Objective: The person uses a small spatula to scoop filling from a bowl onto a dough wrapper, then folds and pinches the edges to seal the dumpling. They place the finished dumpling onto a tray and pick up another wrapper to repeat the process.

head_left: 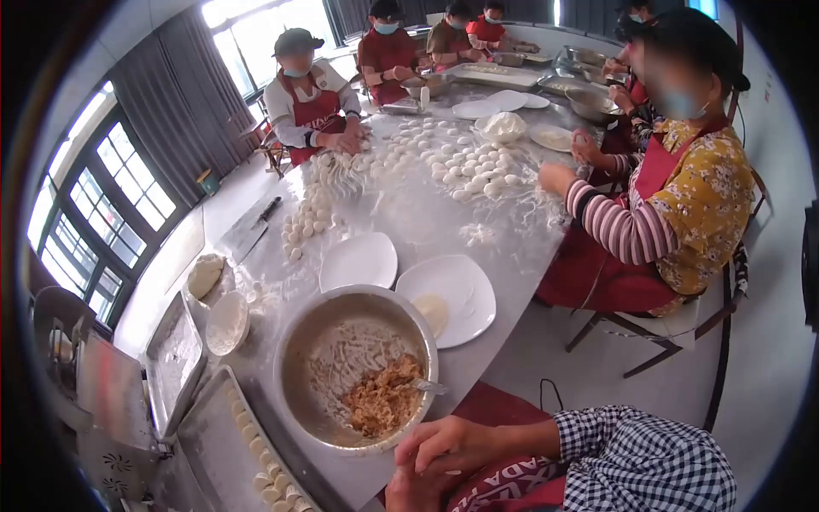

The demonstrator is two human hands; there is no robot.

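At the lower edge, my right hand [452, 444] is bent over my left hand [411, 490], and the two are pressed together with fingers curled. Whatever lies between them is hidden; only a small pale edge shows below the right fingers. Just beyond my hands stands a large metal bowl [294, 341] with brown minced filling [384, 397] and a spoon [426, 386] resting in it. Behind the bowl, a white square plate [465, 294] carries a round dough wrapper [431, 314]. Left of the bowl, a metal tray [200, 444] holds a row of dumplings [252, 439].
Another white plate [358, 258], a small floury bowl [228, 324], a dough lump [205, 276] and a cleaver [256, 226] lie farther left. Many dough pieces [478, 166] cover the floured table. A person in a flowered top [704, 188] sits at right; several others work around the far side.
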